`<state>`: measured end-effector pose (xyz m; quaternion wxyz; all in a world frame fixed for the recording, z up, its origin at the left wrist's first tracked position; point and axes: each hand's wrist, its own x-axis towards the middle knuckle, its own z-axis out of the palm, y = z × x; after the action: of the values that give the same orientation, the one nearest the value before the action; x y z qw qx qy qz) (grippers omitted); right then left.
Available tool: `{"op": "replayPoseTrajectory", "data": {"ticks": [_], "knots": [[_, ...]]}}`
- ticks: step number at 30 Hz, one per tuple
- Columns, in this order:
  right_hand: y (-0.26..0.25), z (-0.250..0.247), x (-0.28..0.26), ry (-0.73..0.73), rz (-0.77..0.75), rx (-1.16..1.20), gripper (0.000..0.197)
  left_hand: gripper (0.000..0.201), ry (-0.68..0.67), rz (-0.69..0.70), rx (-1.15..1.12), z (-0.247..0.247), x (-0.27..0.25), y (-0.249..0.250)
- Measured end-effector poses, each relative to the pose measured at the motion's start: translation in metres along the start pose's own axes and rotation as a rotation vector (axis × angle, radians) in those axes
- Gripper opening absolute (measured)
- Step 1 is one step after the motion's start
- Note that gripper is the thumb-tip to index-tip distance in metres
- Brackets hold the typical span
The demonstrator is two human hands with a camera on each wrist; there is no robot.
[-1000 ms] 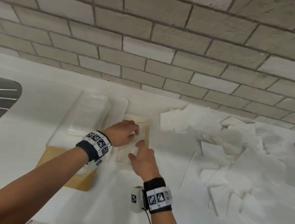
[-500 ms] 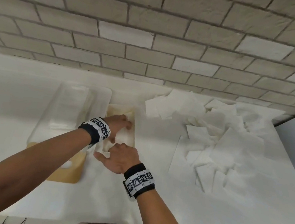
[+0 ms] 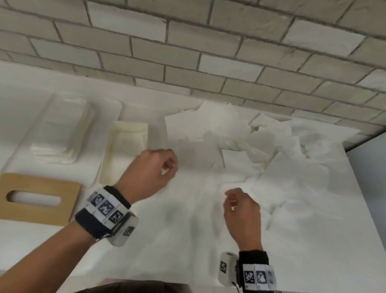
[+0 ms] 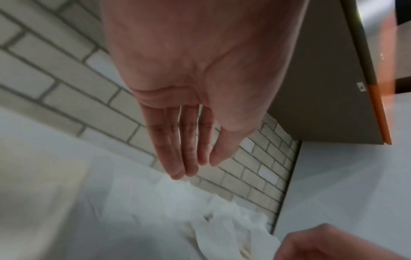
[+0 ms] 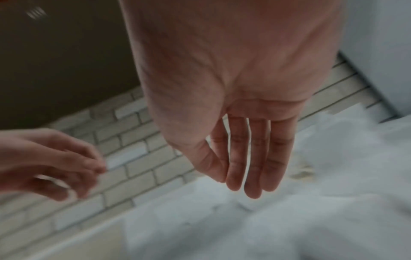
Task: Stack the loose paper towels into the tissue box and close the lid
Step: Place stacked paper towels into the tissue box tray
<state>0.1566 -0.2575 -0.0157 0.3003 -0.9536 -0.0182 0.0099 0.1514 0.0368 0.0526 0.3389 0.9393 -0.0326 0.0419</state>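
left hand [image 3: 151, 173], right hand [image 3: 243, 209]: empty, fingers relaxed, over mid worktop [image 3: 175, 241]. wooden lid [image 3: 32, 198]: near left edge, off. loose paper towels [image 3: 270, 165]: far right corner, right hand nearer. tissue box [image 3: 63, 128]: far left, long axis front-to-back.

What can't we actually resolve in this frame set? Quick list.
- Head view: whether the left hand or right hand touches the paper towels; motion blur smears the fingers.
- Head view: how full the clear tissue box is; glare washes out its walls.
- Left wrist view: the box and the wooden lid fall outside the frame.
- Right wrist view: separate towel sheets; blur merges them into one white mass.
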Motion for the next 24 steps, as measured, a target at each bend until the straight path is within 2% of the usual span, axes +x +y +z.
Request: {"op": "replayPoseTrajectory", "data": {"ticks": [2, 5, 6, 8, 9, 11, 12, 14, 15, 16, 20, 22, 24], "knots": [[0.045, -0.010, 0.006, -0.036, 0.133, -0.080, 0.021, 0.009, -0.076, -0.085, 0.003, 0.043, 0.000, 0.020], [0.086, -0.010, 0.013, -0.170, 0.216, -0.231, 0.050, 0.043, -0.262, -0.274, 0.186, 0.112, 0.004, 0.035], [0.095, -0.006, 0.015, -0.219, 0.221, -0.275, 0.050, 0.058, -0.331, -0.322, 0.240, 0.133, 0.003, 0.038], [0.105, 0.000, 0.016, -0.267, 0.178, -0.304, 0.032, 0.082, -0.414, -0.384, 0.294, 0.171, 0.000, 0.042], [0.108, 0.002, 0.017, -0.269, 0.151, -0.292, 0.021, 0.086, -0.414, -0.396, 0.322, 0.185, -0.001, 0.041], [0.110, 0.002, 0.017, -0.231, 0.122, -0.214, 0.013, 0.074, -0.371, -0.408, 0.325, 0.204, -0.001, 0.038], [0.112, 0.002, 0.017, -0.203, 0.110, -0.183, 0.022, 0.060, -0.363, -0.405, 0.279, 0.209, 0.000, 0.035], [0.117, 0.001, 0.015, -0.205, 0.086, -0.199, 0.052, 0.028, -0.341, -0.384, 0.153, 0.210, 0.002, 0.029], [0.119, 0.001, 0.017, -0.229, 0.076, -0.231, 0.061, 0.016, -0.319, -0.374, 0.097, 0.207, 0.002, 0.025], [0.121, -0.001, 0.020, -0.253, 0.068, -0.256, 0.063, 0.010, -0.288, -0.368, 0.039, 0.201, 0.002, 0.022], [0.118, -0.012, 0.036, -0.259, -0.052, -0.298, 0.026, 0.020, -0.094, -0.381, -0.176, 0.154, 0.009, 0.023], [0.115, -0.019, 0.041, -0.232, -0.123, -0.226, 0.019, 0.023, 0.037, -0.307, -0.206, 0.122, 0.013, 0.028], [0.109, -0.030, 0.043, -0.187, -0.203, -0.063, 0.017, 0.025, 0.096, -0.219, -0.190, 0.089, 0.018, 0.038]]}}
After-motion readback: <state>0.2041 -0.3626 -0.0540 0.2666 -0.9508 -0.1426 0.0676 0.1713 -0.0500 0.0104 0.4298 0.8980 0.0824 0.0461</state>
